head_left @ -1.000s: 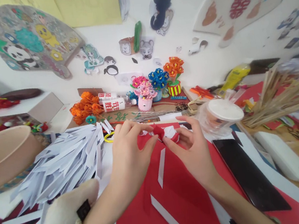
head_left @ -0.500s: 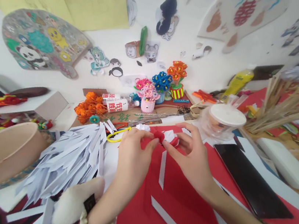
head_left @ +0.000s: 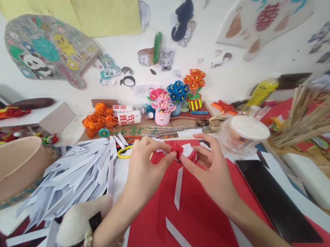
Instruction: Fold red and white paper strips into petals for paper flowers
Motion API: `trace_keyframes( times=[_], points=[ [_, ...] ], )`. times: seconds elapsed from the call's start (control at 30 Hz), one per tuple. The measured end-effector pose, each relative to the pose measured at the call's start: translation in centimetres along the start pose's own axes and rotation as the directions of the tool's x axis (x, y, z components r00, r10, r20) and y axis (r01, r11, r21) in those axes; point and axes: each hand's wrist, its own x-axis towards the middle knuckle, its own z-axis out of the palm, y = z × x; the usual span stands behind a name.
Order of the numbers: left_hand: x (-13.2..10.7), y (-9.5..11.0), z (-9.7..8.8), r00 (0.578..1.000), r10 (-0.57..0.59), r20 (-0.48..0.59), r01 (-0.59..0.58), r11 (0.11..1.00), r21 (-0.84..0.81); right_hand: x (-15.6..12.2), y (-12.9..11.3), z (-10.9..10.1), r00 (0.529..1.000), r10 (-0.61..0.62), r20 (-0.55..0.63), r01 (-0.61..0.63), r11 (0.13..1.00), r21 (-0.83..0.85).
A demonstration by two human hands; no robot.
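Note:
Between both hands, above a large red paper sheet (head_left: 156, 239), is a small red-and-white folded paper piece (head_left: 186, 150). My left hand (head_left: 147, 162) pinches its red left side between thumb and fingertips. On its right side, my right hand (head_left: 209, 166) grips it, thumb in front and fingers curled behind. The fingers partly hide its shape. Two white paper strips lie on the red sheet: a short strip (head_left: 179, 189) just below the hands and a longer strip (head_left: 184, 241) nearer me.
A heap of white folded strips (head_left: 77, 180) lies left, beside a round tan container (head_left: 8, 166). At right are a black phone (head_left: 277, 201), a lidded clear tub (head_left: 250, 130) and wooden sticks (head_left: 318, 118). Behind stand craft flower pots (head_left: 162, 117); yellow-handled scissors (head_left: 123, 152) lie near my left hand.
Both hands keep their grip on the folded paper. The left fingers have shifted slightly over its red part, and a white crumpled bit behind them is now mostly covered. The view has tilted slightly.

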Motion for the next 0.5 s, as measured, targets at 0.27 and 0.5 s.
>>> trace_keyframes(
  times=[0.27,0.5],
  points=[
    [0.53,-0.01,-0.9,0.995,-0.033,0.096,0.051,0.981,-0.19,0.61,-0.4,-0.7,0.986,0.069,0.153,-0.096,0.98,0.174],
    [0.2,0.29,-0.47,0.994,-0.076,0.085,0.089,0.983,-0.164,0.65,-0.22,-0.66,0.979,0.086,0.186,-0.12,0.976,0.181]
  ],
)
